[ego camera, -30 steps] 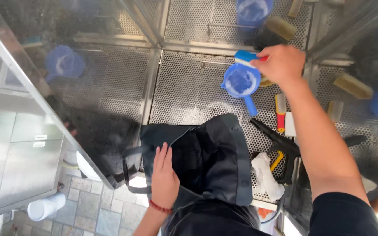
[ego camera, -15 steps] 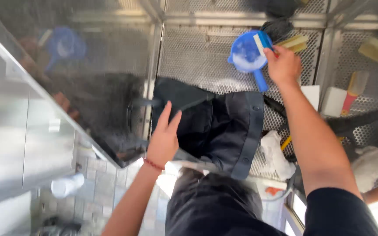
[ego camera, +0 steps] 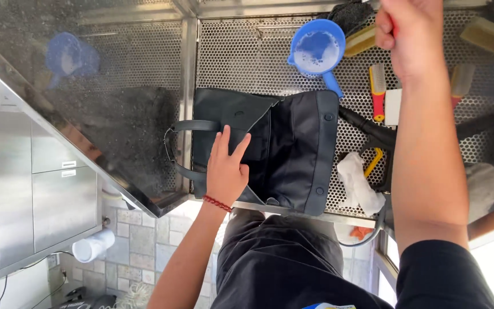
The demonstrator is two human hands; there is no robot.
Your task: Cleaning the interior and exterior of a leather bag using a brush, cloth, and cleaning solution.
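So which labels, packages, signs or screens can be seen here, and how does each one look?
Upper label: on the steel cabinet at the left, at a door's edge; small white rectangle.
Lower label: just beneath it on the next door; the same small white rectangle.
Packages, signs, screens: none visible.

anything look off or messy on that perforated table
Nothing is spilled or broken. The black bag lies opened with its flap folded back under the left hand, and a crumpled white cloth sits loose beside it.
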